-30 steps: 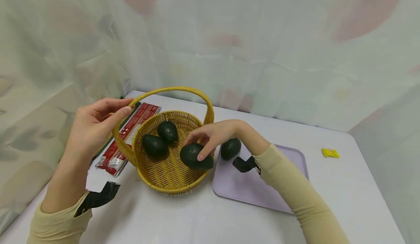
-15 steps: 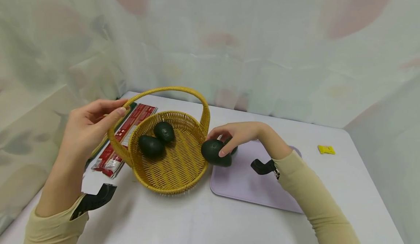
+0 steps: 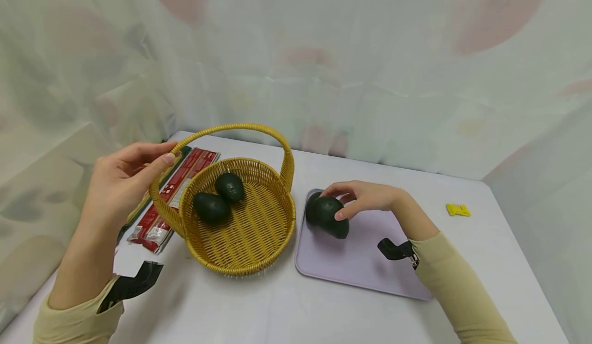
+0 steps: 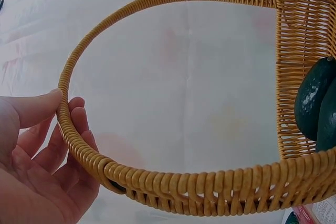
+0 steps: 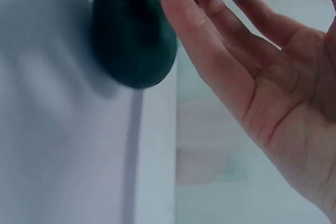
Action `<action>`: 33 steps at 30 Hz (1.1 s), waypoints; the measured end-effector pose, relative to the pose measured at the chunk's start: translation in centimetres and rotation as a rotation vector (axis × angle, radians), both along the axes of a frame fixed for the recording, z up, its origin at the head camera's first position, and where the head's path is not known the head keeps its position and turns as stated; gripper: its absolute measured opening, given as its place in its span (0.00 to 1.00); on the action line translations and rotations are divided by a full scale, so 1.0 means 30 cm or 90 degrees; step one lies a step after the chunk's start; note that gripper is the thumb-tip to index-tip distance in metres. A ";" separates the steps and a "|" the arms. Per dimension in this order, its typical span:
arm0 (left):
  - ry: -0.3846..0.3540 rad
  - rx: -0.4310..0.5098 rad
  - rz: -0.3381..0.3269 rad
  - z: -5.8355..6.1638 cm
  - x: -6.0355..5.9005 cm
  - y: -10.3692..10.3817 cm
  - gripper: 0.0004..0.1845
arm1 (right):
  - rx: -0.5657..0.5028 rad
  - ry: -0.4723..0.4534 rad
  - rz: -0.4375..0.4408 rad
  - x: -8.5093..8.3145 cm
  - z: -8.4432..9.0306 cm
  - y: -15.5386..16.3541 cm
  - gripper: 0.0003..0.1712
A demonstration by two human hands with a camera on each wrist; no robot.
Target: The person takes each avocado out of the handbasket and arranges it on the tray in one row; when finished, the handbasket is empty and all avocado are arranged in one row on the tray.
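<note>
My left hand (image 3: 122, 182) pinches the arched handle (image 4: 79, 142) of a round yellow wicker basket (image 3: 254, 231) between thumb and fingers. Two dark green avocados, one (image 3: 211, 208) in front of the other (image 3: 229, 186), lie at the left inside the basket. On the right, my right hand (image 3: 367, 198) grips another avocado (image 3: 334, 219) from above, over the lilac tray (image 3: 361, 267). Beside it a further avocado (image 5: 134, 35) rests at the tray's left end, partly hidden behind the held one in the head view.
Red and silver flat packets (image 3: 162, 210) lie left of the basket, partly behind the left hand and handle. A small yellow wrapped piece (image 3: 458, 210) sits at the right of the white table (image 3: 231, 308). Patterned curtains (image 3: 361, 76) hang behind the table.
My right hand has carried its avocado rightward, out from over the basket, across the rim and over the tray. My left hand has kept its hold on the handle.
</note>
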State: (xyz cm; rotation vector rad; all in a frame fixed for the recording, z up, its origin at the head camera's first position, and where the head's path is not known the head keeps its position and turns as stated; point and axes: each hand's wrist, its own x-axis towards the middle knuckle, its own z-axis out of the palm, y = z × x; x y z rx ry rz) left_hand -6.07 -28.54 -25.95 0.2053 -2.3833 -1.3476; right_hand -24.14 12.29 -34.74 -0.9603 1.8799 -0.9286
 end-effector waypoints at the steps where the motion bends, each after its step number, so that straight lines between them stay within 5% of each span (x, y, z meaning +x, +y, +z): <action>1: 0.005 0.001 -0.002 0.000 0.000 0.001 0.17 | -0.001 -0.010 -0.018 0.001 -0.013 0.013 0.32; 7: 0.031 0.007 -0.008 -0.004 0.000 0.004 0.15 | -0.039 -0.074 -0.114 0.022 -0.082 0.068 0.34; 17: 0.018 0.007 0.004 -0.004 -0.002 0.003 0.15 | -0.076 -0.079 -0.232 0.023 -0.185 0.128 0.36; 27: 0.034 0.005 -0.009 -0.005 -0.002 0.002 0.15 | -0.078 -0.127 -0.365 0.042 -0.227 0.157 0.42; 33: 0.023 0.001 -0.002 -0.005 -0.005 0.003 0.15 | -0.087 -0.114 -0.398 0.039 -0.249 0.162 0.40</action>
